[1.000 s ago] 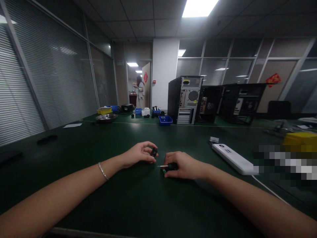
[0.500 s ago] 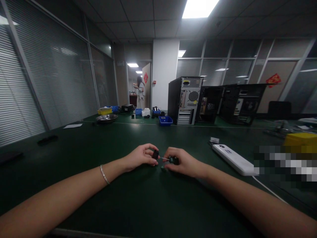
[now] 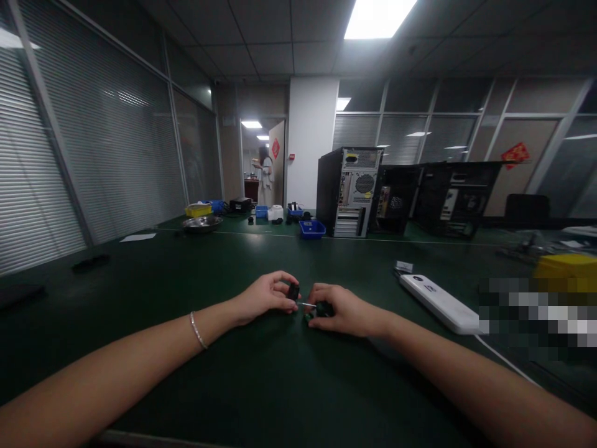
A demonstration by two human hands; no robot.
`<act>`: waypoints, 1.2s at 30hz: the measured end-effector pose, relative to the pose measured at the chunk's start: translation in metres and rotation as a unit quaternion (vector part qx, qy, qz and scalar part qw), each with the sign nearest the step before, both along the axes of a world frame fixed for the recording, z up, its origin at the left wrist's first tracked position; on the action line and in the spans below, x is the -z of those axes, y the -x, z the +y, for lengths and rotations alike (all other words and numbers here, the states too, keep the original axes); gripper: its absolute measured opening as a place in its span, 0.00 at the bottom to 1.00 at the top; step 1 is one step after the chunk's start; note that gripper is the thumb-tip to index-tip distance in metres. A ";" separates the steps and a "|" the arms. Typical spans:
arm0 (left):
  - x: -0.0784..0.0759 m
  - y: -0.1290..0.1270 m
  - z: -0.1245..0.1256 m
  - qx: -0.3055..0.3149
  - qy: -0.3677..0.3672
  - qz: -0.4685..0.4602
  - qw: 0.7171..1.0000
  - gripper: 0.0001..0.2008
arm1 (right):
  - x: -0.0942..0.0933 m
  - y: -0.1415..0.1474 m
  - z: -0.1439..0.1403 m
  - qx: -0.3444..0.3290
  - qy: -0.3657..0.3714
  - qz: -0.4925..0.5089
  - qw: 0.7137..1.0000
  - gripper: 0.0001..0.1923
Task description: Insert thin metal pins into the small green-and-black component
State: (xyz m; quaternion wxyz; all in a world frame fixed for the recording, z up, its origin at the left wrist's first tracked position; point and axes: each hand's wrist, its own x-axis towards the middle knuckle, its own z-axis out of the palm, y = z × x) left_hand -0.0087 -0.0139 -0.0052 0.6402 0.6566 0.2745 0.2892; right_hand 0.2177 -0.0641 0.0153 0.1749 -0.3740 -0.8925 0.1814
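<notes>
Left hand (image 3: 263, 297): fingers (image 3: 280, 278) pinched around a small black part (image 3: 293, 291), thumb under, index over, held just above the bench (image 3: 261, 373). Right hand (image 3: 342, 310): fingers curled tight on a small screwdriver (image 3: 313, 305) w/ dark handle; its thin metal shaft points left, tip at or nearly at the black part — can't tell if touching. A bit of green shows under the right hand's fingers, too small to make out. Both hands near each other at bench centre, wrists resting on the dark green top. Silver bracelet (image 3: 198, 330) on left wrist.

Right of the hands, apart from them: long white power strip (image 3: 438, 302), cord trailing toward the near edge; small white tag (image 3: 403, 266) just beyond its far end. Far right: yellow box (image 3: 566, 266), partly blurred out.

Far side of bench: computer tower (image 3: 349, 191) w/ back panel facing, more open cases to its right, blue tray (image 3: 312, 229) in front, metal bowl (image 3: 201, 223) and yellow tray (image 3: 197, 210) to the left. White paper (image 3: 137, 237) left of that. Another person (image 3: 265, 176) stands in the doorway, well away.
</notes>
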 end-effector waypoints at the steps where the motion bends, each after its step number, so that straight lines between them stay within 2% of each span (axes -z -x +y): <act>1: 0.000 0.000 -0.001 -0.004 -0.002 -0.002 1.000 0.23 | 0.000 0.001 0.000 0.009 -0.015 0.027 0.999 0.12; 6: 0.003 -0.006 -0.009 -0.002 -0.015 -0.015 1.000 0.23 | 0.004 0.010 0.000 0.058 -0.101 0.148 0.982 0.10; 12: 0.003 -0.011 -0.016 -0.007 -0.020 -0.068 0.997 0.21 | 0.012 0.018 -0.002 0.076 -0.124 0.182 0.972 0.08; 19: -0.003 -0.013 -0.020 -0.023 -0.009 -0.087 0.996 0.13 | 0.016 0.027 -0.006 0.079 -0.155 0.226 0.958 0.07; 27: 0.001 -0.016 -0.021 -0.031 -0.018 -0.124 0.992 0.12 | 0.020 0.033 -0.009 0.104 -0.177 0.191 0.960 0.10; 32: -0.001 -0.016 -0.022 -0.049 -0.027 -0.122 0.991 0.13 | 0.016 0.033 -0.014 0.124 -0.216 0.112 0.962 0.11; 36: -0.001 -0.016 -0.022 -0.039 -0.035 -0.119 0.991 0.14 | 0.014 0.034 -0.016 0.128 -0.237 0.071 0.960 0.10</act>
